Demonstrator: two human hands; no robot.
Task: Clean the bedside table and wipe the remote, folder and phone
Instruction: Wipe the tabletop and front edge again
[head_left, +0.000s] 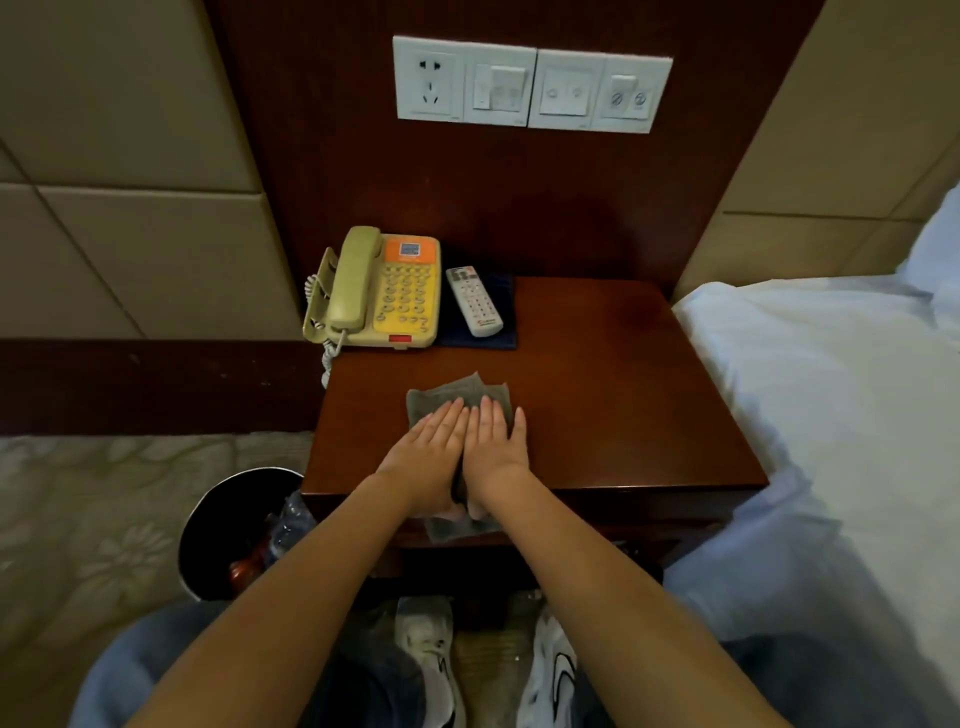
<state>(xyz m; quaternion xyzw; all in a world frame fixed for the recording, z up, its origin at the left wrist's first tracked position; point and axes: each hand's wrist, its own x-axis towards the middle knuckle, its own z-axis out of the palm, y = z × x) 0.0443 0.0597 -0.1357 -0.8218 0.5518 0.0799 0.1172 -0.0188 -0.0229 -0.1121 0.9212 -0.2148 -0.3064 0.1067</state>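
Note:
A grey cloth (457, 395) lies flat on the dark wooden bedside table (623, 374), and part of it hangs over the front edge. My left hand (431, 447) and my right hand (496, 441) press flat on the cloth side by side, fingers straight and together. At the table's back left stands a yellow-green phone (379, 291) with an orange panel. Beside it a white remote (474, 301) rests on a dark blue folder (501, 317).
A white bed (831, 389) touches the table's right side. A dark bin (234, 530) with rubbish stands on the patterned carpet at the left front. Wall sockets and switches (530, 85) sit above. My shoes (431, 654) are below the table front.

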